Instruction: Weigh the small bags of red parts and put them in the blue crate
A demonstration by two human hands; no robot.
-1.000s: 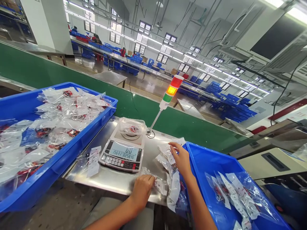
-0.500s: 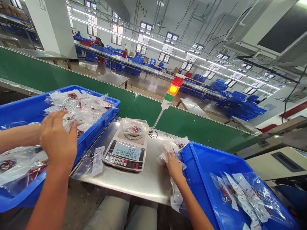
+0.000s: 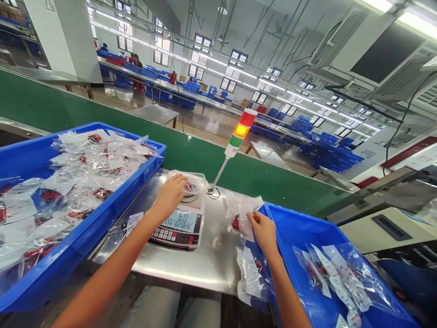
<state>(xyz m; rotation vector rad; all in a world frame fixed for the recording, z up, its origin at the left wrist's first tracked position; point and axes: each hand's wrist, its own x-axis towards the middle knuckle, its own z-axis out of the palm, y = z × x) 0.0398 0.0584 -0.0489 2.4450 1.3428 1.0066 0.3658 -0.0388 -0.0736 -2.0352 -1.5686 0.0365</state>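
Observation:
My left hand (image 3: 170, 193) reaches over the digital scale (image 3: 196, 239), its fingers closed at a clear plastic bag (image 3: 190, 187) with a red part inside. That bag lies in the clear tray (image 3: 202, 178) on top of the scale; the fingertips are partly hidden. Between thumb and fingers, my right hand (image 3: 262, 228) pinches another clear bag (image 3: 243, 218) with white print and a red part, beside the right blue bin's rim. More bags (image 3: 251, 273) lie below it at the table's right edge. At the scale's left lies one further bag (image 3: 134, 222).
A blue bin (image 3: 133, 187) heaped with bagged red parts (image 3: 99, 159) stands at left. The right blue bin (image 3: 287, 223) holds several bags (image 3: 336, 273). A signal light (image 3: 241, 132), lit amber, rises behind the steel table (image 3: 191, 273), before a green barrier (image 3: 201, 157).
My left hand has moved right from the left bin to the scale's tray. My right hand has shifted slightly, and the bag at its fingers now shows its red part.

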